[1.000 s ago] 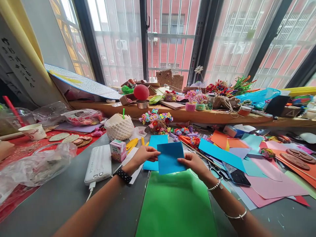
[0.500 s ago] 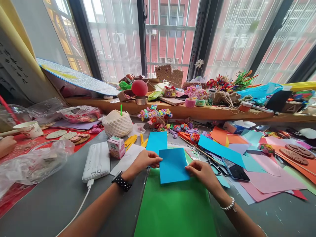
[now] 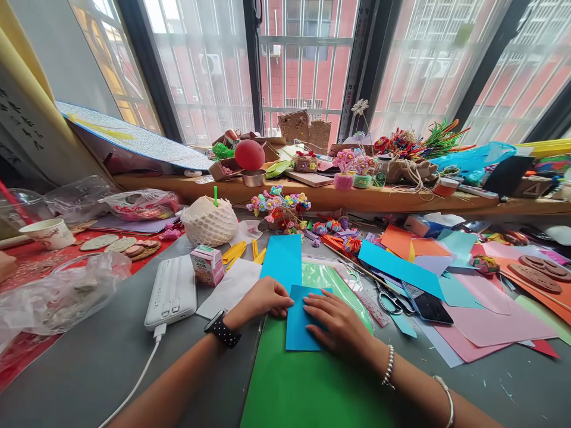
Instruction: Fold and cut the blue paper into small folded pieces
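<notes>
A blue sheet of paper (image 3: 300, 330) lies over the green mat (image 3: 307, 386) in front of me. My left hand (image 3: 270, 297) pinches its left edge between thumb and fingers. Spread nearly flat, my right hand (image 3: 336, 324) rests on the sheet and hides its right part. A longer blue paper strip (image 3: 283, 255) lies just behind, at the mat's far left corner. Scissors (image 3: 389, 298) and a patterned ruler-like strip (image 3: 372, 303) are to the right of my right hand.
A white power bank (image 3: 172, 291) with a cable, a small drink carton (image 3: 207, 266) and a foam-netted coconut-like thing (image 3: 209, 221) stand left. Coloured papers (image 3: 486, 324) and a phone (image 3: 428, 306) lie right. Another person's hand (image 3: 5, 266) shows at the far left edge.
The blue sheet has come down and nearer to me onto the mat. My right hand has gone from pinching its right edge to lying flat on it; the left still pinches.
</notes>
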